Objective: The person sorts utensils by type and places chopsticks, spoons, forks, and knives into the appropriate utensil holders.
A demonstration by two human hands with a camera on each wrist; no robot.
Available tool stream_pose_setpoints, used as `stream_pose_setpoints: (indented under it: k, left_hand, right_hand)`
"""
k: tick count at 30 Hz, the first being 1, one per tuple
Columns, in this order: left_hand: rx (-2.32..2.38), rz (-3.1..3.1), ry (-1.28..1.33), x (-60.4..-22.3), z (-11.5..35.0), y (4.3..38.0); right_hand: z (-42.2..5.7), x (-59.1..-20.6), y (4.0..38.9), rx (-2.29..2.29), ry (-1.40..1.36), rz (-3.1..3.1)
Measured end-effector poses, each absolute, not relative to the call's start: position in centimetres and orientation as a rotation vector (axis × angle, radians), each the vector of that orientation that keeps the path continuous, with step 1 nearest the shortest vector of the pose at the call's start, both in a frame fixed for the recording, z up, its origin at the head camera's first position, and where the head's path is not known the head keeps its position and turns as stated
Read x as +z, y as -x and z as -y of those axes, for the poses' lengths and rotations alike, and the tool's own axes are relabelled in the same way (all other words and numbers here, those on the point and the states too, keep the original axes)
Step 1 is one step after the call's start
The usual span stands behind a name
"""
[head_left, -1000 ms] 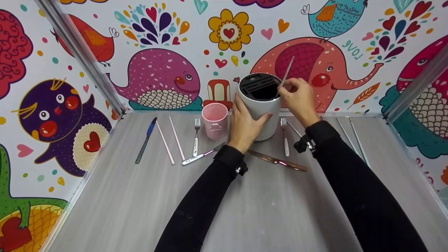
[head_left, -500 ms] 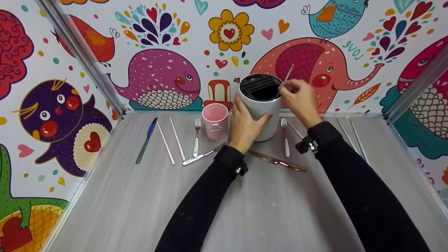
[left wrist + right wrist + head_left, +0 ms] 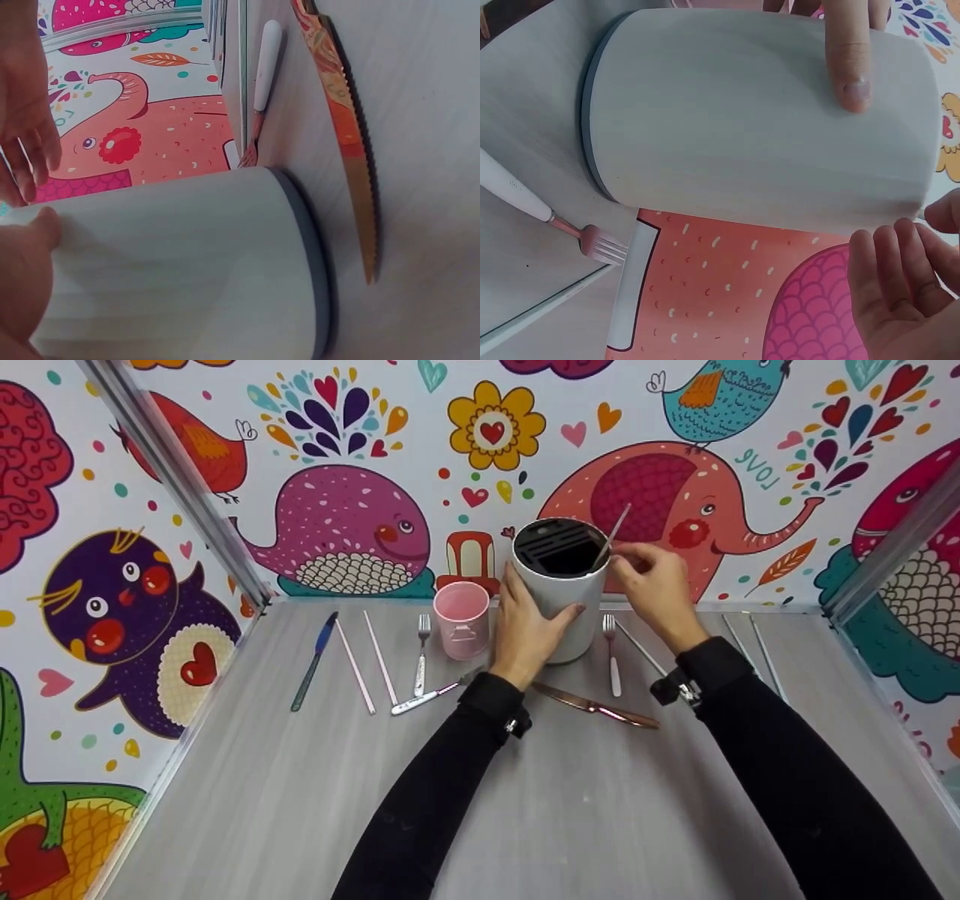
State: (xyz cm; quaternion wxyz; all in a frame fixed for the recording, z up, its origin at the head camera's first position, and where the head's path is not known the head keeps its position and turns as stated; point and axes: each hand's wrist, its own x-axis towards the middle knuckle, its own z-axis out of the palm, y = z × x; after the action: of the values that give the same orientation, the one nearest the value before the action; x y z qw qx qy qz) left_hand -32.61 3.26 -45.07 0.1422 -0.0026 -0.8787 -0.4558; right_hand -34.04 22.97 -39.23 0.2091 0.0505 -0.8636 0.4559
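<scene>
My left hand [image 3: 525, 630] holds the side of a light grey utensil holder [image 3: 571, 619] with a black slotted top. In the left wrist view its thumb [image 3: 26, 277] lies along the holder's wall. A thin pale chopstick [image 3: 616, 526] stands tilted in the holder's opening, leaning on the right rim. My right hand [image 3: 656, 589] is just right of that rim, fingertips close to the chopstick. In the right wrist view the right hand [image 3: 900, 292] has its fingers loosely bent beside the holder's top end, with nothing seen between them.
Left of the holder are a pink cup [image 3: 461, 622], a fork [image 3: 421, 652], a white-handled knife [image 3: 424, 701], two pink chopsticks [image 3: 379, 656] and a blue knife [image 3: 315, 660]. Nearby lie a copper knife [image 3: 596, 706], another fork [image 3: 611, 656] and pale chopsticks [image 3: 769, 656]. Printed walls enclose the table.
The chopstick has sunk lower into the holder and now leans on its rim. My right hand has let it go and shifted right and slightly down. The left hand keeps its place.
</scene>
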Motion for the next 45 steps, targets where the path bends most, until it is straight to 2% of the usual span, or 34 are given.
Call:
stream_pose_setpoints:
  k: [12, 23, 32, 38, 45]
  left_hand:
    - [-1.344, 2.527, 0.049, -45.3, -3.1, 32.5]
    - [-1.362, 2.534, 0.034, -45.4, -2.9, 32.4]
    - [-1.361, 2.541, 0.035, -45.3, -3.0, 32.5]
    - [-1.342, 2.543, 0.031, -45.3, -3.0, 32.6]
    - [-1.372, 2.541, 0.032, -45.4, -3.0, 32.6]
  right_hand:
    - [-29.0, -38.9, 32.3, 1.262, -0.06, 2.579]
    - [-36.5, -41.7, 32.1, 1.167, 0.228, 2.797]
    - [-42.2, -44.2, 31.4, 1.001, 0.343, 2.947]
    - [-44.5, -45.9, 31.0, 0.862, 0.368, 3.118]
    - [-45.0, -47.8, 31.0, 0.685, 0.35, 3.252]
